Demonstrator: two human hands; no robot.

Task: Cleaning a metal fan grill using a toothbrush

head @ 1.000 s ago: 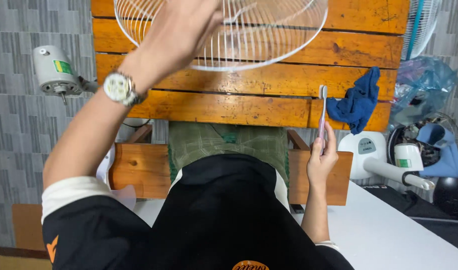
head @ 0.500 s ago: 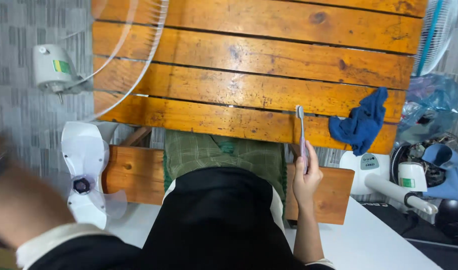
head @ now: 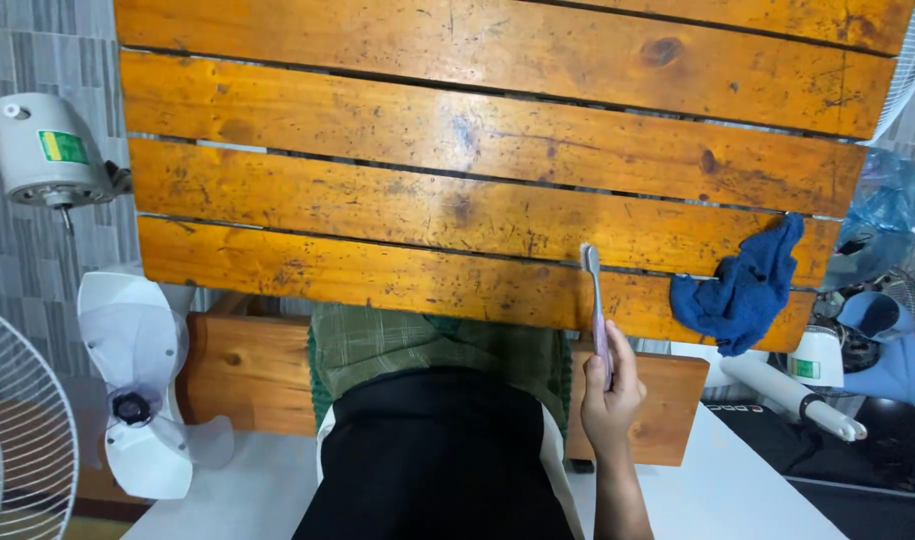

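One toothbrush (head: 596,310) in right hand (head: 610,395), one blue cloth (head: 746,288)

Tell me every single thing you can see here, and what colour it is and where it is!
table: one, orange-brown wooden planks, fills the top and middle.
cloth: one, dark blue, crumpled on the table's right edge.
toothbrush: one, pale purple with a grey head, upright in the right hand at the table's near edge.
fan motor: one, white, on the floor left of the table.
fan blade: one, clear whitish with a black hub, lower left.
wire guard: one, white, at the far left edge.
fan stand: one, white, lying lower right.
plastic bag: one, bluish, far right.
bench: one, brown wood, under the person.
right hand: one, holds the toothbrush.
left hand: out of view.
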